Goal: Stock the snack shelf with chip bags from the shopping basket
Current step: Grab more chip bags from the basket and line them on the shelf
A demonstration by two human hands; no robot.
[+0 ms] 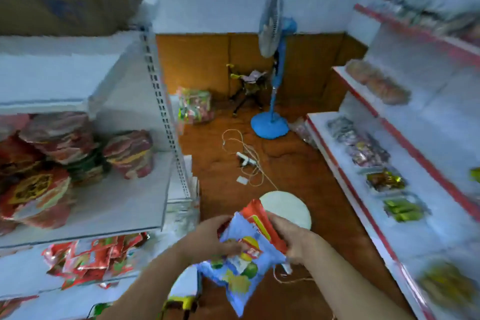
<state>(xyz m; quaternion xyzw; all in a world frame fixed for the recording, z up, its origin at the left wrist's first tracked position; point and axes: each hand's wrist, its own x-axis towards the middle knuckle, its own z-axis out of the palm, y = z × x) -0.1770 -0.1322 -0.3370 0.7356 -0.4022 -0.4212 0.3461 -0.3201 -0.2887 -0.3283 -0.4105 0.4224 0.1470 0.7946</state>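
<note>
Your left hand (207,235) and right hand (288,236) both clamp chip bags, blue bag (241,262) over red bag (262,223), near centre; the shelf (117,205) stands left.

A blue pedestal fan (272,65) stands far back by the wooden wall panel (197,65). On the brown floor (298,179), a white power strip (245,159) lies among loose cords, near a round white disc (288,209).
</note>
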